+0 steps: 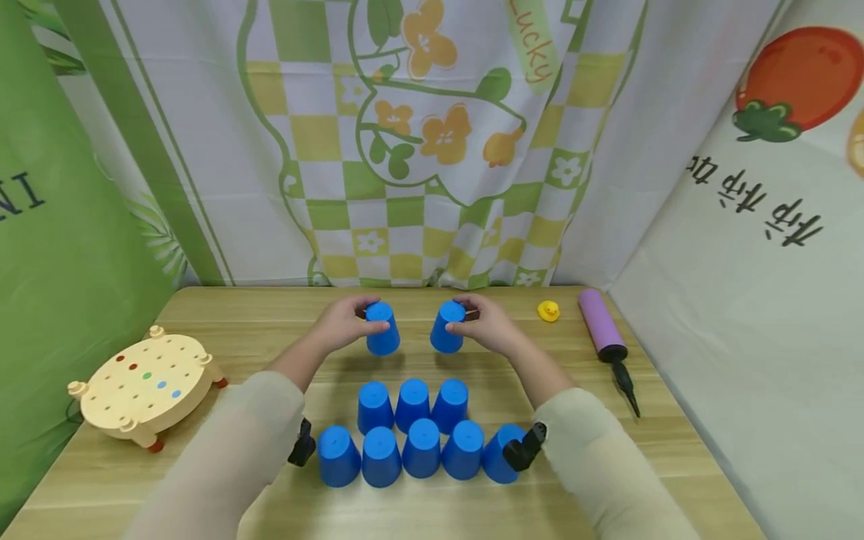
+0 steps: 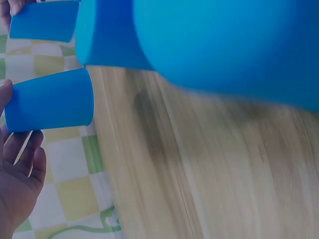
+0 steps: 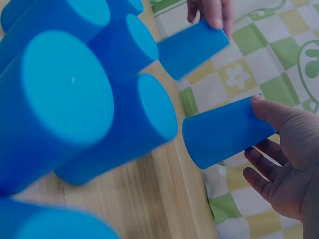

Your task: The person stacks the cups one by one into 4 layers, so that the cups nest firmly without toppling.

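My left hand (image 1: pixel 344 324) pinches an upside-down blue cup (image 1: pixel 382 330) between thumb and fingers near its closed end. A second blue cup (image 1: pixel 448 328) is pinched the same way by my right hand (image 1: pixel 491 325), with a gap between the two cups. Both are beyond a back row of three upturned blue cups (image 1: pixel 412 405) and a front row of several more (image 1: pixel 422 448). In the left wrist view the left hand (image 2: pixel 20 184) grips its cup (image 2: pixel 50 101); in the right wrist view the right hand (image 3: pixel 294 154) grips its own (image 3: pixel 227 132).
A round cream pegboard stool (image 1: pixel 145 382) stands at the table's left. A yellow duck (image 1: pixel 549 311) and a purple pump (image 1: pixel 601 322) with a black nozzle lie at the back right. A patterned curtain (image 1: pixel 432 150) hangs behind the wooden table (image 1: pixel 256 315).
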`<state>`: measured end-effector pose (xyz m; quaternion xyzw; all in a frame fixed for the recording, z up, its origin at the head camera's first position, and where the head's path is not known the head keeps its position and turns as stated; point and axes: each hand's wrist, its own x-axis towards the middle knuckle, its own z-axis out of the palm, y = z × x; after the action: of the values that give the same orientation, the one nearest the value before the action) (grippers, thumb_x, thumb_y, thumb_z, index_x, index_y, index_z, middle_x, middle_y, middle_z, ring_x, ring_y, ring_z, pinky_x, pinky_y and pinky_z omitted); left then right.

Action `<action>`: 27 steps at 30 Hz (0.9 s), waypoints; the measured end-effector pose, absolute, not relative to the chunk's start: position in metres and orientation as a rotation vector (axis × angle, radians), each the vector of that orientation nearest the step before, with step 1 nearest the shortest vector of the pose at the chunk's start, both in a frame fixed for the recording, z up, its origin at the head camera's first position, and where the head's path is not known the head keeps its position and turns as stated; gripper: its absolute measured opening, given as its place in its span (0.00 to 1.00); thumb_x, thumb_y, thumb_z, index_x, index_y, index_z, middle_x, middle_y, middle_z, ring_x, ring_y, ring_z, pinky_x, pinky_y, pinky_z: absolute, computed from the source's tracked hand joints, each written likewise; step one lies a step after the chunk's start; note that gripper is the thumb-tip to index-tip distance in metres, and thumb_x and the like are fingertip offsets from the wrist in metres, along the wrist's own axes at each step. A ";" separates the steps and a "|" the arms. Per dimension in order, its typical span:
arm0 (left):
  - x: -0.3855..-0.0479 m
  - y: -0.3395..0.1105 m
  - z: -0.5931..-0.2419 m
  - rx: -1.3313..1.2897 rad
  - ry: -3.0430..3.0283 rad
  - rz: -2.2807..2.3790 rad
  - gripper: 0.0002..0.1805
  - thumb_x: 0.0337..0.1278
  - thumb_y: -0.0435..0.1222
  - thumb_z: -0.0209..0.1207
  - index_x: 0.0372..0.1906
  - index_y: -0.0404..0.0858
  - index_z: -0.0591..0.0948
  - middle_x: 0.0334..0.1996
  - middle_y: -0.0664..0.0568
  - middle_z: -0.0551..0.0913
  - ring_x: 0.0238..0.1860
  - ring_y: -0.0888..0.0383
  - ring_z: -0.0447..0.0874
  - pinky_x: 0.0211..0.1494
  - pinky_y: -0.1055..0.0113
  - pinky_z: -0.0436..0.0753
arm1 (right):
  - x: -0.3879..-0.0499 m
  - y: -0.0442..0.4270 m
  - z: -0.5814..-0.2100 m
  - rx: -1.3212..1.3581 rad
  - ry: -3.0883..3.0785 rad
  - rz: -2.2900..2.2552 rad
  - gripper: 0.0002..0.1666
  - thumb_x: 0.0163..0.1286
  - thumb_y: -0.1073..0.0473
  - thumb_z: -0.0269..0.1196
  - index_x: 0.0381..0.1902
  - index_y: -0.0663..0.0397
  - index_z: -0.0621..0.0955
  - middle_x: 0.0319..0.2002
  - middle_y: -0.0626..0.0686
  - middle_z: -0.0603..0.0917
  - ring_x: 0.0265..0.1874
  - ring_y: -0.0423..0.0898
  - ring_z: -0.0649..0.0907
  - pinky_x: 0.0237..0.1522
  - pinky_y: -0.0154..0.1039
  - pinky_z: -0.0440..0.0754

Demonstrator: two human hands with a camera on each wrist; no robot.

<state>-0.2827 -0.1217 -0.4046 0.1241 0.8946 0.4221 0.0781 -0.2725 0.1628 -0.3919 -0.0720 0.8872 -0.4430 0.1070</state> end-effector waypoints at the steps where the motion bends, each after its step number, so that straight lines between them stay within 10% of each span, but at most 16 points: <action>1: -0.284 -0.119 -0.406 0.368 2.674 1.273 0.35 0.59 0.46 0.65 0.68 0.36 0.71 0.62 0.39 0.77 0.60 0.41 0.76 0.58 0.49 0.81 | -0.274 0.159 -0.393 -0.206 2.612 -1.302 0.36 0.65 0.53 0.68 0.69 0.53 0.70 0.64 0.61 0.75 0.62 0.59 0.76 0.59 0.53 0.80; 27: -0.287 -0.090 -0.426 0.327 2.692 1.052 0.28 0.56 0.37 0.68 0.61 0.31 0.74 0.57 0.38 0.79 0.60 0.43 0.77 0.65 0.49 0.76 | -0.281 0.120 -0.436 -0.106 2.586 -1.264 0.33 0.65 0.56 0.68 0.66 0.53 0.73 0.63 0.61 0.76 0.61 0.57 0.77 0.61 0.53 0.78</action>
<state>-0.2869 -0.0900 -0.4259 0.1118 0.9192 0.3594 0.1160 -0.2807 0.1203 -0.4362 -0.0365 0.8902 -0.4350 0.1303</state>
